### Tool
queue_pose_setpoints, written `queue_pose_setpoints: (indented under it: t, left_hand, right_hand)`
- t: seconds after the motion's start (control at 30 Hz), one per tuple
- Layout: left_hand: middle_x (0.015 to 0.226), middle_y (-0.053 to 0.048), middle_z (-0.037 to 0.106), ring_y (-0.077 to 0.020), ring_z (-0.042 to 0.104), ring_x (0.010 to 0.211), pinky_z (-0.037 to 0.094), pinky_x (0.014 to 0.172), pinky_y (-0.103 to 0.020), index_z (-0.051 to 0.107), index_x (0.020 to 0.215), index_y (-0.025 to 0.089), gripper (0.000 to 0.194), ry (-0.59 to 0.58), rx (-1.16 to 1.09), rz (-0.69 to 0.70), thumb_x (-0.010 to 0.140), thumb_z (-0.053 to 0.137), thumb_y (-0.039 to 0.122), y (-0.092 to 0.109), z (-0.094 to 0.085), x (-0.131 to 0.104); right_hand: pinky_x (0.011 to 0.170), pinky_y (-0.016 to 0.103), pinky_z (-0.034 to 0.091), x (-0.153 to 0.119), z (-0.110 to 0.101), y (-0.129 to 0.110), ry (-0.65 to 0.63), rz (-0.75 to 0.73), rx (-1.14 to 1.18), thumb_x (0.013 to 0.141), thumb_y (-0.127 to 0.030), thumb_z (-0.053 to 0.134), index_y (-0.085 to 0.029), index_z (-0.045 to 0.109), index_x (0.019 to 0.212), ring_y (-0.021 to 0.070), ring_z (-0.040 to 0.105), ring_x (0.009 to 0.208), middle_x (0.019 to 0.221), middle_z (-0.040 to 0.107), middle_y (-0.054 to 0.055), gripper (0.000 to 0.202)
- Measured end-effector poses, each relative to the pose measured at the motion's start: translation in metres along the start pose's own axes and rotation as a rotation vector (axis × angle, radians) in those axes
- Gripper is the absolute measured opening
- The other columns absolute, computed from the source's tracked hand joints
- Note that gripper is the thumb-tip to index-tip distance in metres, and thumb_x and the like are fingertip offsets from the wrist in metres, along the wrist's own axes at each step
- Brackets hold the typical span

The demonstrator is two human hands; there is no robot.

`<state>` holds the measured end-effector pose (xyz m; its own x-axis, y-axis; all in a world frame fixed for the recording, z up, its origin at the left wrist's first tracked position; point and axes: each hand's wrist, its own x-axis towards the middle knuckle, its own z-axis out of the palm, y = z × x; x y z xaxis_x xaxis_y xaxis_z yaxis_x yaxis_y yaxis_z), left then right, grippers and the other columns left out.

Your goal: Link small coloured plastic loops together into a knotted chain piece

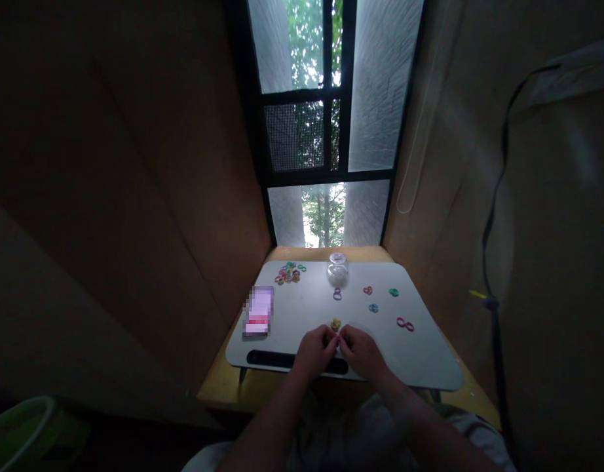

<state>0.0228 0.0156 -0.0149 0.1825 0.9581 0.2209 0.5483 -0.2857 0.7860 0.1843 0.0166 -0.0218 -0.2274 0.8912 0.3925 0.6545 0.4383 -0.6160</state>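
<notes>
Left hand (318,351) and right hand (363,353) nearly touch, fingers curled; can't tell what they pinch. Yellow loop (336,324) sits just past, 12 o'clock. Five loops (405,324) lie spread out, 12 to 3; the heap (288,275), 11 o'clock, isn't. Jar (338,271): far, 12.

Both hands together, fingertips pinched

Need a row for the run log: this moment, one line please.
left hand: at board front, fingers pinched | right hand: beside it, fingers pinched | yellow piece: just beyond fingertips | jar: far side
</notes>
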Motion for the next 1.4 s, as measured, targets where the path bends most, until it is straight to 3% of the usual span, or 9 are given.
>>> queue_pose_setpoints:
  t: [0.63,1.4]
  left_hand:
    - [0.072,0.001,0.064,-0.0136,0.055,0.067,0.038,0.063,-0.024,0.062,0.080,0.019,0.020,0.008,-0.015,0.041,0.089,0.051,0.033,0.0032,-0.0048,-0.0020]
    - [0.071,0.001,0.064,-0.0122,0.054,0.063,0.038,0.059,-0.023,0.062,0.082,0.018,0.011,0.013,-0.016,0.027,0.084,0.056,0.028,0.0013,-0.0016,-0.0024]
  right_hand:
    - [0.060,0.025,0.036,-0.0005,0.0025,0.0013,-0.004,-0.003,-0.071,0.087,-0.027,0.048,-0.022,0.054,0.075,0.0146,0.054,0.062,0.066,0.060,-0.001,0.015]
    - [0.059,0.024,0.033,-0.0006,0.0014,0.0002,0.003,-0.028,-0.078,0.085,-0.026,0.049,-0.021,0.056,0.073,0.0131,0.050,0.060,0.066,0.059,-0.001,0.016]
